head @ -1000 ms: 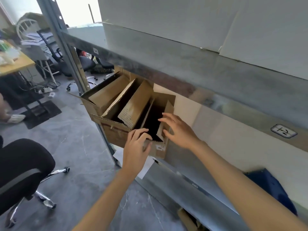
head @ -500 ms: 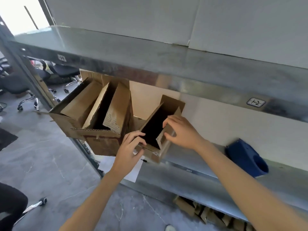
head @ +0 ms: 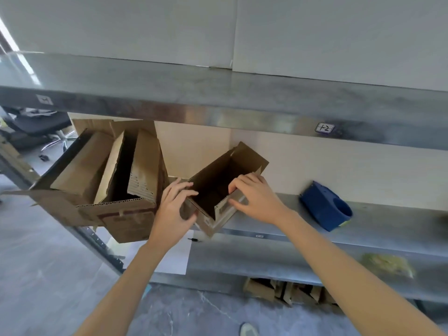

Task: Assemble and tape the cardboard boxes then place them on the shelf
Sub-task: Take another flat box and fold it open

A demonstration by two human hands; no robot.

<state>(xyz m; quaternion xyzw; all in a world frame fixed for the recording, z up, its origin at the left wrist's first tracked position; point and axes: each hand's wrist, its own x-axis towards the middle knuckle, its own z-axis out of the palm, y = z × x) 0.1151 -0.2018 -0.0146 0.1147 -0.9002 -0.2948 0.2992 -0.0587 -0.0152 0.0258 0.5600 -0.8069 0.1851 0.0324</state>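
Gripping small open box (head: 213, 187) on shelf (head: 378, 224), left hand (head: 173, 212), right hand (head: 254, 197).

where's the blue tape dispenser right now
In the head view, the blue tape dispenser lies on the metal shelf at the right, apart from the small open box.

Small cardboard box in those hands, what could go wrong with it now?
The small cardboard box sits skewed, its near corner past the shelf edge, so it might tip off if the left hand and right hand let go. The large carton beside it also overhangs; a nudge could shove it off.
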